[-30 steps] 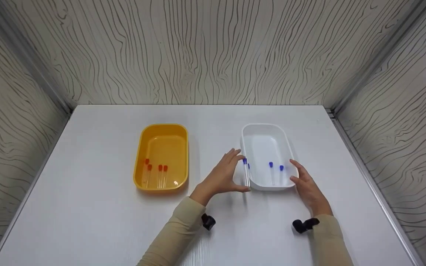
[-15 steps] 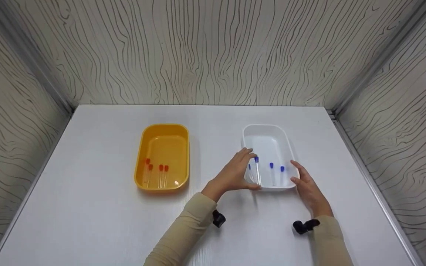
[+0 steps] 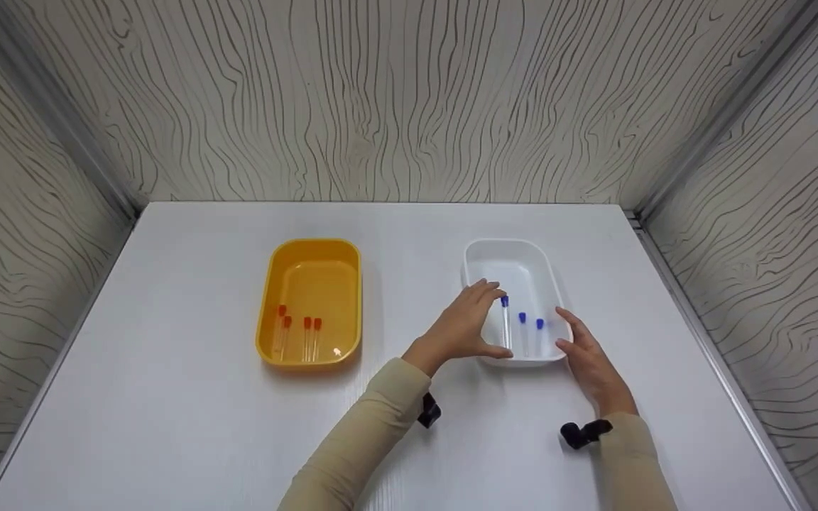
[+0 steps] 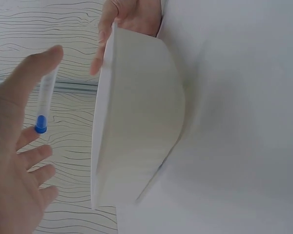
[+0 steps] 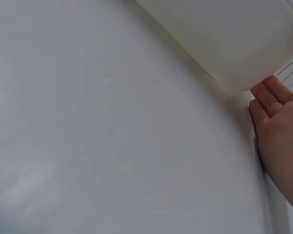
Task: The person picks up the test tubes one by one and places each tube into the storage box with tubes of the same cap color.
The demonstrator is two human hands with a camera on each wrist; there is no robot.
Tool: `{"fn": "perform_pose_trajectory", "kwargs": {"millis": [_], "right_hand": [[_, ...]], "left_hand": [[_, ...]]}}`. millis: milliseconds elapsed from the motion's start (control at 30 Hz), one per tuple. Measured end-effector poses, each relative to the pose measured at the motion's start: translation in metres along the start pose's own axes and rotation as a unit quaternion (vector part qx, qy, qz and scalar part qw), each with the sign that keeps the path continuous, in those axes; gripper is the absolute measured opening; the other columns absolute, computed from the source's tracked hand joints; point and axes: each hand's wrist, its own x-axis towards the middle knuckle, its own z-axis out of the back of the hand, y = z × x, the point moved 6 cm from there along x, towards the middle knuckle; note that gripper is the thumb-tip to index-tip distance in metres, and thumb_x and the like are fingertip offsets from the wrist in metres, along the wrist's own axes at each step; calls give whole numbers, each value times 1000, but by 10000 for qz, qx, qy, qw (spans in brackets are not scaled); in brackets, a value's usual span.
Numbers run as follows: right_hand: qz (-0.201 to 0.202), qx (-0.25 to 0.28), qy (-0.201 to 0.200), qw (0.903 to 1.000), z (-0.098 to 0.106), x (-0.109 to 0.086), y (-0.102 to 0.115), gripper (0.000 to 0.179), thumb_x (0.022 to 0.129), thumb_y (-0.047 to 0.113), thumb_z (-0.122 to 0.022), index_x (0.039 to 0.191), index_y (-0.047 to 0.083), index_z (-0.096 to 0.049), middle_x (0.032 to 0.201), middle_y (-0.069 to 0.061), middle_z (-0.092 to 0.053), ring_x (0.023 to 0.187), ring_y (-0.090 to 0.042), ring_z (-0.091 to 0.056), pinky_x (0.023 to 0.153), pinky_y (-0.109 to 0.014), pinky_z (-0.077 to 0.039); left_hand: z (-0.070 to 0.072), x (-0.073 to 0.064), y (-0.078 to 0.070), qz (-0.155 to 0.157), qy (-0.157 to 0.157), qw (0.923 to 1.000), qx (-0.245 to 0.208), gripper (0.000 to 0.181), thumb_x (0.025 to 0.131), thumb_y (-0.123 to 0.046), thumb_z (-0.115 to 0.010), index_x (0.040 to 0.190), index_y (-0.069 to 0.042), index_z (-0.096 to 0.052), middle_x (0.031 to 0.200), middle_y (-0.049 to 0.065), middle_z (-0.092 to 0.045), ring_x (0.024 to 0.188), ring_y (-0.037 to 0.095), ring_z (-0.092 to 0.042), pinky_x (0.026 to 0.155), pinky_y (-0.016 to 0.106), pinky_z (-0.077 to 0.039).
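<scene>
In the head view my left hand (image 3: pixel 469 323) is over the left part of the white tray (image 3: pixel 512 245). It pinches a clear test tube (image 3: pixel 507 328) lengthwise, thumb at the bottom end and a forefinger at the blue cap (image 4: pixel 41 124). Two more blue-capped tubes (image 3: pixel 522 317) (image 3: pixel 540 324) lie in the tray. My right hand (image 3: pixel 596 372) holds the tray's right rim near its front corner, thumb and forefinger at the edge. In the right wrist view, fingers (image 5: pixel 271 100) of that hand reach along the tray's outer wall (image 5: pixel 224 44).
To the left stands a yellow tray (image 3: pixel 315 247) with several red-capped tubes (image 3: pixel 307 323). Both trays are on a white table (image 3: pixel 189 419). Wood-patterned panels (image 3: pixel 380 99) enclose it at the back and sides.
My left hand has carried the blue-capped tube rightward from the white tray's left edge to over its inside. Another tube at the left is now hidden behind that hand. The right hand stays put.
</scene>
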Motion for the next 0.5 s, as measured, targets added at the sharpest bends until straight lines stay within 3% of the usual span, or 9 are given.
{"fn": "perform_pose_trajectory", "kwargs": {"millis": [500], "right_hand": [[-82,-20,45,10000,0,-1,2,66,96,0,-46,153,8,-13,162,-4,25,148,-25,30,123,-51,13]], "left_hand": [[-18,19,4,238,138,9989,371,93,74,-58,-74,146,-15,-35,156,0,-36,150,17,-26,126,34,-19]]}}
